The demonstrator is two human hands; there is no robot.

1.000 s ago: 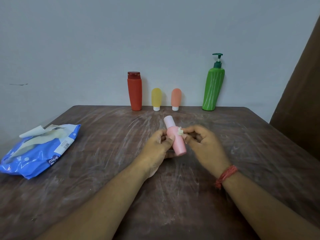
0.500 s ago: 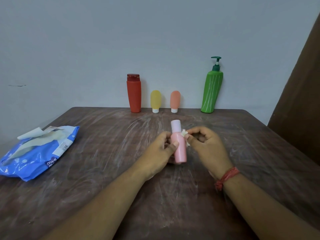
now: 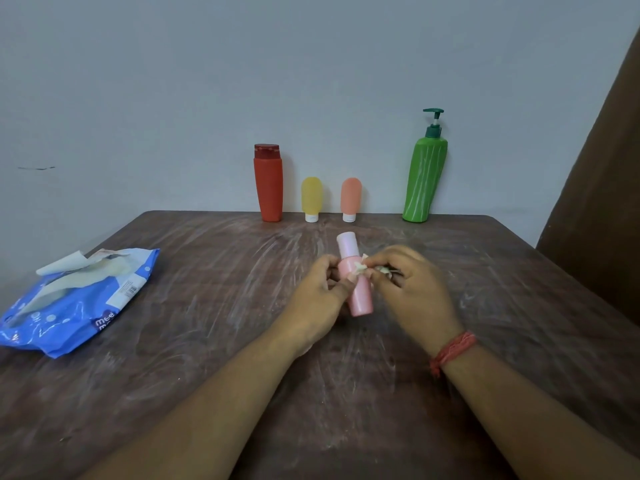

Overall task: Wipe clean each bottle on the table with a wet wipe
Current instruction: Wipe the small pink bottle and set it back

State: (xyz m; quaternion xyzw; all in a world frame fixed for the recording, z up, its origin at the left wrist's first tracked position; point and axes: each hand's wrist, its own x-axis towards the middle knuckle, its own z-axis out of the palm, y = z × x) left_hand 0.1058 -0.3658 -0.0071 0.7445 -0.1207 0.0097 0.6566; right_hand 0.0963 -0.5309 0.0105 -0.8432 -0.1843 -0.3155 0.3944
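Pink bottle (image 3: 356, 287), paler cap, seemingly upright.

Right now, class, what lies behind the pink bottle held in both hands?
Behind the pink bottle, along the wall, stand a red bottle, a yellow tube, an orange tube and a green pump bottle. The bottle's far side is hidden.

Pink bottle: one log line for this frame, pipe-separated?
step: wiping pink bottle | left hand: grips bottle | right hand: pinches wet wipe against it | four bottles by wall | wipes pack: open
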